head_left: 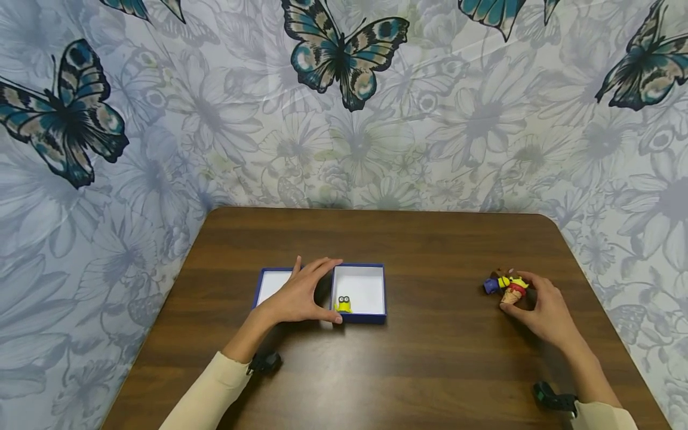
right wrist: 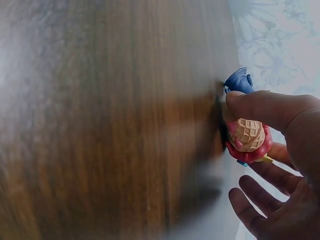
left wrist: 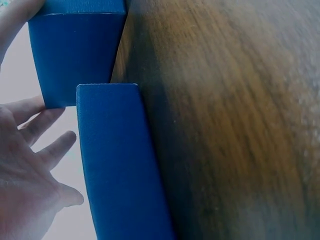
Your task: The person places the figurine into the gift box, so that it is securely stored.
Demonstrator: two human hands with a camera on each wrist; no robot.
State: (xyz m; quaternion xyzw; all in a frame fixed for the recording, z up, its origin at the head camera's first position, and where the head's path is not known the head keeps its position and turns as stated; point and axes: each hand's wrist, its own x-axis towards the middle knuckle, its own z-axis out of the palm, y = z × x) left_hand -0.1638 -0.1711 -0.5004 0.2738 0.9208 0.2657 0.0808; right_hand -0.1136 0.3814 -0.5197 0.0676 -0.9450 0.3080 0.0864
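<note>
A small square box (head_left: 359, 319) with blue walls and a white inside stands at mid-table. My left hand (head_left: 301, 292) holds it by the near and far edges of its left side, thumb in front and a fingertip behind. In the box's near left corner sits a yellow toy figure (head_left: 343, 306) with big round eyes. Over on the right, my right hand (head_left: 549, 313) pinches an ice-cream-cone toy (head_left: 513, 294) between thumb and forefinger; its waffle cone (right wrist: 248, 135) and red upper part show in the right wrist view. The other right fingers are spread loosely.
A second blue-rimmed box part (head_left: 273, 283) with a white inside lies left of the held box, partly behind my left hand. Beside the cone toy are a blue toy piece (head_left: 491, 285) and some yellow and brown ones. The wooden table (head_left: 430, 364) meets a butterfly-patterned backdrop (head_left: 478, 125).
</note>
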